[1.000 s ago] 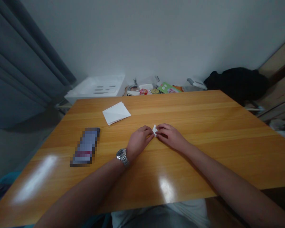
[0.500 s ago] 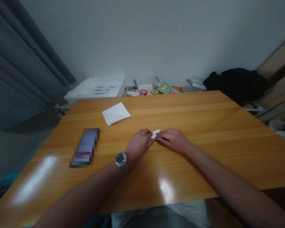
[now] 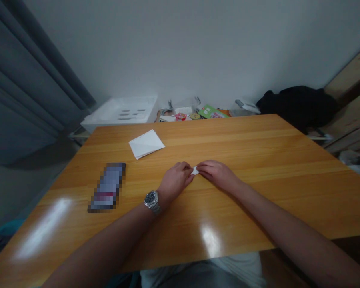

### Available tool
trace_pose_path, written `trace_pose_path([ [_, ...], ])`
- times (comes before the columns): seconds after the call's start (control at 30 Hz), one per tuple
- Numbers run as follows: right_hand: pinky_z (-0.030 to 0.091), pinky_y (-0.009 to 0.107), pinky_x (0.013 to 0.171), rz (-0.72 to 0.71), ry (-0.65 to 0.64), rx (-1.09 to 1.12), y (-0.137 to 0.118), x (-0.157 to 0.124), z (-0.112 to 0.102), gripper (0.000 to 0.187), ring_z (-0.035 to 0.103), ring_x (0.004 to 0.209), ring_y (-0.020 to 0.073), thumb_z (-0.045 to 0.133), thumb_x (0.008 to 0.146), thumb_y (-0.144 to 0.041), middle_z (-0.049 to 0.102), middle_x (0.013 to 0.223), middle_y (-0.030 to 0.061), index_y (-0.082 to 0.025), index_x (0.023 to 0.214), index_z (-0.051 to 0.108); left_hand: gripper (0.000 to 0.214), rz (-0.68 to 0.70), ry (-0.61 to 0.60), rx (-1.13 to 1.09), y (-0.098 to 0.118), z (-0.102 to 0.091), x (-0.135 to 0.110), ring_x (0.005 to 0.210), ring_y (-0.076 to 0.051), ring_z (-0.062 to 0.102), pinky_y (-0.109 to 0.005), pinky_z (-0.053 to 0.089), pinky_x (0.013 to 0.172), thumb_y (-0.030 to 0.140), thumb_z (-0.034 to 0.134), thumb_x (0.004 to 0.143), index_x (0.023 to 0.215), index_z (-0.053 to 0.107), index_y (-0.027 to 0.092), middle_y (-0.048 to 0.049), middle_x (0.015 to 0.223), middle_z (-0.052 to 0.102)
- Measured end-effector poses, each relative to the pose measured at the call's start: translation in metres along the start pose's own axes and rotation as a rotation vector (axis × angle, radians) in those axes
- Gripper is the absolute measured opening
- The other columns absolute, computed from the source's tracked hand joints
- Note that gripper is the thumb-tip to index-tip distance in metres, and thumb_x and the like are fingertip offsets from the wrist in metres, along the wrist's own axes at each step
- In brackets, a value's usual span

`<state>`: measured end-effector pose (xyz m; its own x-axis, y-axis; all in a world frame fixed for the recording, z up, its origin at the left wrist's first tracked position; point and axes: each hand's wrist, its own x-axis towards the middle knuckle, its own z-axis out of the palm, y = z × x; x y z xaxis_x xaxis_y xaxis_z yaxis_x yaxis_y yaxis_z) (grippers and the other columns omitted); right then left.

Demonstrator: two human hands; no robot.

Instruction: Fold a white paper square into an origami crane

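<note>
Over the middle of the wooden table [image 3: 222,140], a small piece of white paper [image 3: 195,171] shows between my two hands. It looks folded, and fingers cover most of it. My left hand [image 3: 175,180], with a metal watch [image 3: 152,200] on its wrist, pinches the paper's left end. At the other end, my right hand [image 3: 217,174] grips it with fingers pressed together. Both hands rest at or just above the tabletop. A few white sheets [image 3: 147,144] lie stacked farther back on the left.
A blurred-out phone [image 3: 108,187] lies on the left of the table. Behind the far edge are a white plastic tray [image 3: 123,110], a green packet [image 3: 212,112] among small items, and a black cloth or bag [image 3: 297,106]. A grey curtain [image 3: 27,80] hangs at left.
My right hand has shifted slightly and its fingers now cover more of the paper, so less white shows. My left hand has barely moved.
</note>
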<state>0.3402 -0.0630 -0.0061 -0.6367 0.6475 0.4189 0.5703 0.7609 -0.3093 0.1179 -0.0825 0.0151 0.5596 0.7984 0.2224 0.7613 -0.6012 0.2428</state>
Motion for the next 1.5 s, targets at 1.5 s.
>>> trace_pose_path([
  [1.5,0.023,0.046,0.124,0.280,-0.288,-0.162,-0.013,-0.017,-0.007,0.064,0.025,0.150,0.0226,0.023,0.104,-0.052,0.028,0.162,0.0076,-0.018,0.158,0.027,0.043,0.201,-0.056,0.252,0.009,-0.002,-0.013,0.127,-0.028,0.054,-0.041,0.037,0.113,0.036,0.049,0.100,0.133,0.056,0.009,-0.0159,0.135,0.059],
])
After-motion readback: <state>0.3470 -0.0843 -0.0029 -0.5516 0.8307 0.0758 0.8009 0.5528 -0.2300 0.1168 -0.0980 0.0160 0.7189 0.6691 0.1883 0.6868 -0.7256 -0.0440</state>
